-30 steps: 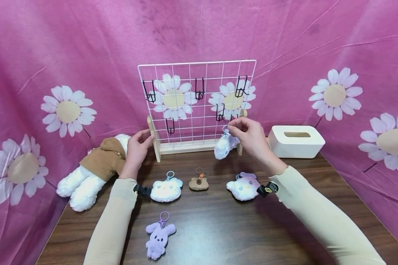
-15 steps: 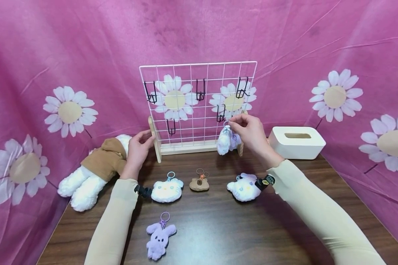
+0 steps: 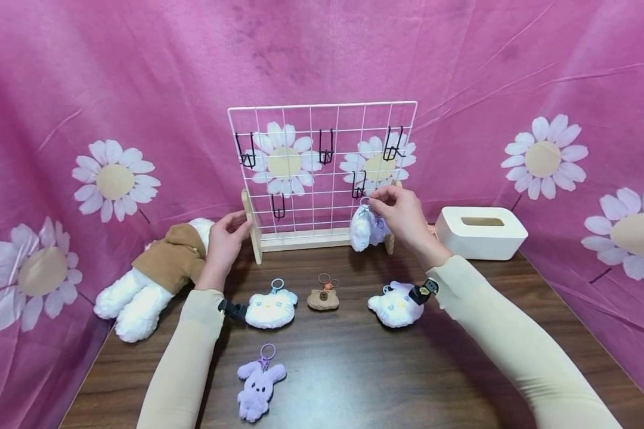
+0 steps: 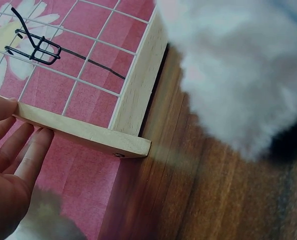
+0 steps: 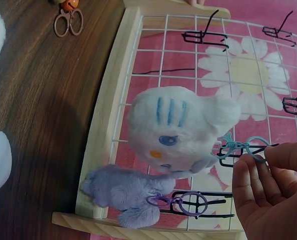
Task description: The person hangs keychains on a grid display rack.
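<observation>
My right hand pinches the light blue ring of a white cat-face plush keychain, which hangs in front of the grid rack. The ring overlaps a black hook in the right wrist view. Beside the cat, a purple plush keychain hangs by its purple ring from a lower hook; the head view shows it partly hidden. My left hand holds the rack's left wooden upright between thumb and fingers.
On the table lie two more white cat keychains, a small brown animal keychain and a purple rabbit keychain. A plush toy in a brown hoodie lies at left. The tissue box stands at right.
My right hand has risen slightly, lifting the white cat keychain toward the hook; the keychain has swung from tilted to hanging more upright. The left hand keeps its hold on the upright.
</observation>
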### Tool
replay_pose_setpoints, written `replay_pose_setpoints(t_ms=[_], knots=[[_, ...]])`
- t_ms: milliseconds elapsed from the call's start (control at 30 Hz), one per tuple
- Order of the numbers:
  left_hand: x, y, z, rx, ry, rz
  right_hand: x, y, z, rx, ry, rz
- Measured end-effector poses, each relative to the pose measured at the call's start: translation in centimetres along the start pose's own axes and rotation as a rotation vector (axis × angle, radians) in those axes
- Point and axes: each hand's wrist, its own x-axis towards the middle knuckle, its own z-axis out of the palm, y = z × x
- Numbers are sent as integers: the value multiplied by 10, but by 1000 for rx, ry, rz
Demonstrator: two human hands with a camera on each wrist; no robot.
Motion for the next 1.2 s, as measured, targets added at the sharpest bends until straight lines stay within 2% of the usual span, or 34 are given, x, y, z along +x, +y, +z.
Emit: replay_pose_setpoints(t_ms=[433, 600, 767, 1200], knots=[[-1, 1, 1, 1, -1, -3, 11, 4, 8, -21, 34, 18], [-1, 0, 1, 2, -2, -4, 16, 2, 9, -44, 20, 31], [-1, 1, 0, 4, 6, -5, 24, -1, 10, -88, 14, 12], [-2, 3, 0, 1, 0, -15, 34, 1, 19, -115, 61, 17]])
